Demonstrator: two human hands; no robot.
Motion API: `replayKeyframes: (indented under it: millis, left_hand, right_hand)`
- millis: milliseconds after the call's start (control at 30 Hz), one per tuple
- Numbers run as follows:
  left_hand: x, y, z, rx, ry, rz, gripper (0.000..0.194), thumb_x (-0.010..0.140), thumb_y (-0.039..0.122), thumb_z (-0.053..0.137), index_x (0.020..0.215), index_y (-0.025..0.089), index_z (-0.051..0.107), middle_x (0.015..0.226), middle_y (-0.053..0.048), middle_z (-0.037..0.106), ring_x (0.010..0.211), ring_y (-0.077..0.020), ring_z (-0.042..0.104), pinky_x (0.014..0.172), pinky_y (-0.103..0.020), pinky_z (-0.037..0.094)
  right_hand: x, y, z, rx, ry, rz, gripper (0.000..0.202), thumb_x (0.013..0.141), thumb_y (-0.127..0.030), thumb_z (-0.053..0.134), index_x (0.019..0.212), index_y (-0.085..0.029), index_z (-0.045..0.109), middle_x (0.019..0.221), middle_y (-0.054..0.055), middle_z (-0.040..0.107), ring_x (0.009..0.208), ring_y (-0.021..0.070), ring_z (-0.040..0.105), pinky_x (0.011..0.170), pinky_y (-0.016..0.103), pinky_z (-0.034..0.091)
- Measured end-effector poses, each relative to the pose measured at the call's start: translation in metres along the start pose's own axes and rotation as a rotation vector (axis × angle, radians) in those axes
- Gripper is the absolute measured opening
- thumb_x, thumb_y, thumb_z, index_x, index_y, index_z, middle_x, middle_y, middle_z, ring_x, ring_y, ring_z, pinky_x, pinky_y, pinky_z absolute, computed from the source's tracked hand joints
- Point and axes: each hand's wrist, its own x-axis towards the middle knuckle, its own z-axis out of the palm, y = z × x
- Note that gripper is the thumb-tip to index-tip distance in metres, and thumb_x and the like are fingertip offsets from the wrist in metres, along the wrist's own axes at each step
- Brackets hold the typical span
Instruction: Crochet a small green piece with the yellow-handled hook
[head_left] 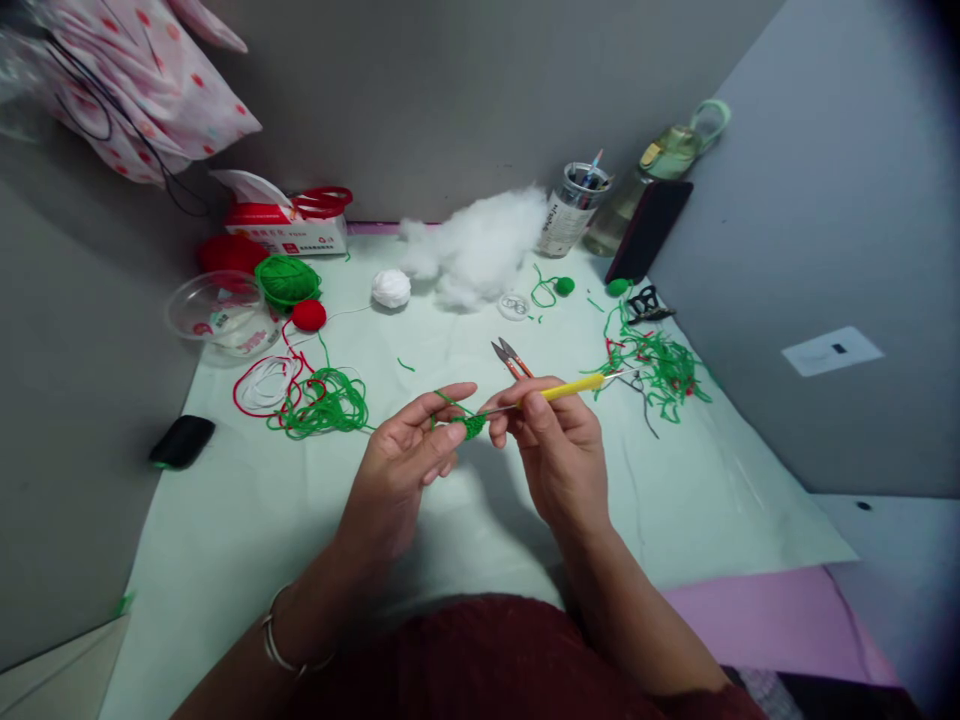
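Observation:
Between the thumb and fingers of my left hand is a small green crochet piece, with green yarn looped over the raised index finger. My right hand grips a crochet hook by its yellow handle; the thin metal end meets the green piece. From my left hand the yarn runs left to a loose green tangle on the table. Just beyond my right fingers lie thread snips with dark blades, their orange handles partly hidden behind the hand.
White stuffing sits at the back, near a white yarn ball. Green yarn scraps lie right. A pen can, bottle and phone stand back right. A tissue box, green yarn ball and plastic tub are left.

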Motion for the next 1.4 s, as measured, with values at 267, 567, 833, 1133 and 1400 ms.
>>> replayKeyframes:
  millis: [267,567,833,1133,1400]
  left_hand:
    - [-0.001,-0.004,-0.004,0.124,0.042,0.093,0.029,0.085,0.021,0.083,0.114,0.027,0.084,0.084,0.001,0.062,0.067,-0.0081,0.047,0.063,-0.020,0.040]
    - [-0.003,-0.003,0.002,-0.097,0.003,-0.042,0.051,0.081,0.021,0.087,0.131,0.020,0.073,0.068,0.008,0.053,0.050,-0.0032,0.031,0.050,-0.016,0.033]
    - [0.000,0.004,0.002,-0.151,-0.041,-0.077,0.051,0.081,0.016,0.086,0.129,0.021,0.072,0.081,0.005,0.063,0.046,0.0004,0.020,0.045,-0.017,0.026]
    - [0.002,-0.003,0.003,-0.159,-0.031,-0.130,0.050,0.080,0.023,0.087,0.128,0.017,0.074,0.064,0.010,0.045,0.046,-0.0022,0.020,0.045,-0.019,0.023]
    - [0.004,0.000,0.003,-0.068,-0.018,-0.030,0.033,0.079,0.019,0.085,0.112,0.020,0.082,0.085,0.001,0.064,0.051,-0.0029,0.024,0.048,-0.021,0.027]
  right_hand:
    - [-0.009,-0.010,0.001,-0.343,-0.062,-0.243,0.017,0.106,-0.025,0.059,0.101,-0.023,0.075,0.091,0.002,0.078,0.071,0.0130,0.072,0.066,0.029,0.062]
    - [-0.021,0.002,0.001,-0.968,-0.108,-0.767,0.029,0.097,-0.012,0.070,0.119,-0.029,0.076,0.108,0.007,0.077,0.095,0.0198,0.074,0.076,0.034,0.063]
    - [-0.006,-0.009,0.005,-0.347,-0.068,-0.302,0.016,0.102,-0.025,0.066,0.100,-0.028,0.081,0.089,0.002,0.077,0.078,0.0167,0.069,0.066,0.033,0.058]
    - [-0.015,0.001,0.003,-0.749,-0.075,-0.590,0.029,0.097,-0.014,0.069,0.116,-0.033,0.081,0.107,0.006,0.080,0.093,0.0203,0.074,0.076,0.038,0.064]
    - [-0.006,-0.005,0.000,-0.264,-0.028,-0.167,0.015,0.099,-0.036,0.071,0.095,-0.026,0.082,0.087,0.003,0.075,0.070,0.0149,0.065,0.062,0.031,0.057]
